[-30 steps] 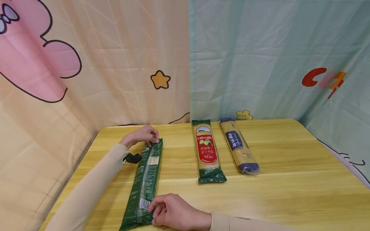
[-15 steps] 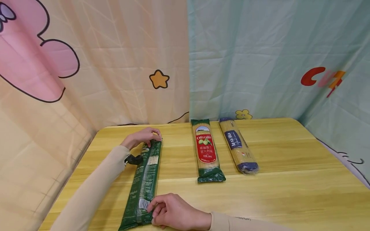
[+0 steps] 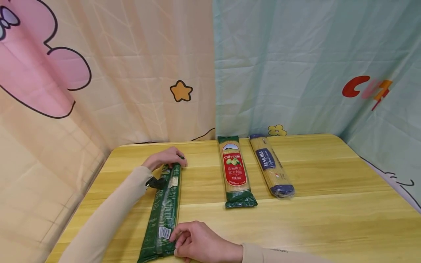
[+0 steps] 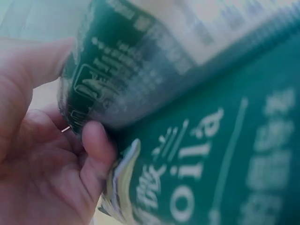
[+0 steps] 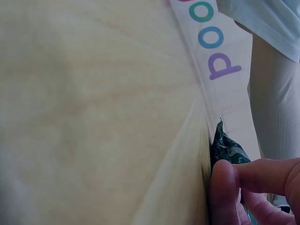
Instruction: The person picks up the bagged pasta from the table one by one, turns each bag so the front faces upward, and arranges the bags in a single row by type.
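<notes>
A green spaghetti packet (image 3: pixel 166 210) lies lengthwise at the left of the table, printed back side up with a barcode near its close end. My left hand (image 3: pixel 166 157) grips its far end, fingers over the end seal; in the left wrist view the thumb and fingers (image 4: pixel 96 140) hold the wrapper, which is bent into a crease there. At the near right corner, my right hand (image 3: pixel 204 241) pinches the packet's edge between thumb and curled fingers. The right wrist view shows the green wrapper tip (image 5: pixel 227 147) beyond that thumb (image 5: pixel 224 187).
An Olivoilà spaghetti packet (image 3: pixel 234 164) with a red label lies right of centre. Beside it, slightly slanted, is a la sicilia spaghetti packet (image 3: pixel 271 166) with blue ends. Patterned curtains (image 3: pixel 148 73) hang behind the wooden table (image 3: pixel 312 219).
My left hand has shifted slightly down and right, its fingers curling further over the packet's far end, which has bent with them. My right hand has barely moved.
</notes>
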A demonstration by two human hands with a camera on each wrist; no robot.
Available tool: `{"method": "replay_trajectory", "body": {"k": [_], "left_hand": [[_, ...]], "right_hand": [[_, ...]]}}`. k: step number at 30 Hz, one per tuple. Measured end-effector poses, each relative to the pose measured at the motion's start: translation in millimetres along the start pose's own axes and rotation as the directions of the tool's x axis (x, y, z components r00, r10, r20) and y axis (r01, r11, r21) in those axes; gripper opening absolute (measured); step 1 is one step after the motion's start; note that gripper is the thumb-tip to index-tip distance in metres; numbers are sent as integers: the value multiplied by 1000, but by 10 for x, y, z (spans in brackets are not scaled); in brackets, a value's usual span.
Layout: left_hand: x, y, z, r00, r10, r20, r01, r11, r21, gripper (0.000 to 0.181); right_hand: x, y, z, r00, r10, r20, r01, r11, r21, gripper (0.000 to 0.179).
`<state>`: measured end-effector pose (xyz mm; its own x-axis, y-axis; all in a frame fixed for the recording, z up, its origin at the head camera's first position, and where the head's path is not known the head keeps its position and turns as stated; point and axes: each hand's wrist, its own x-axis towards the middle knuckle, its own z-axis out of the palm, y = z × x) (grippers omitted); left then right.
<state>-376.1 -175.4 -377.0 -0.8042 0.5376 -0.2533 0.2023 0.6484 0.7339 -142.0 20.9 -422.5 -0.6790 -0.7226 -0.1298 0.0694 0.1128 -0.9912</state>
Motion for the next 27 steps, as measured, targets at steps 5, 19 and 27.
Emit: {"method": "replay_trajectory", "body": {"k": [5,19,27], "left_hand": [[-1,-48,-5,1000,8,-1,-8,998,-63,21],[2,-133,-2,999,-19,-26,14,987,-158,23],[3,-154,5,999,-22,-40,14,981,-194,22]], "right_hand": [[-28,4,17,996,56,-63,-53,997,48,15],[-12,-26,75,980,153,-129,-135,981,138,42],[27,19,87,990,90,-110,-63,971,232,45]]}}
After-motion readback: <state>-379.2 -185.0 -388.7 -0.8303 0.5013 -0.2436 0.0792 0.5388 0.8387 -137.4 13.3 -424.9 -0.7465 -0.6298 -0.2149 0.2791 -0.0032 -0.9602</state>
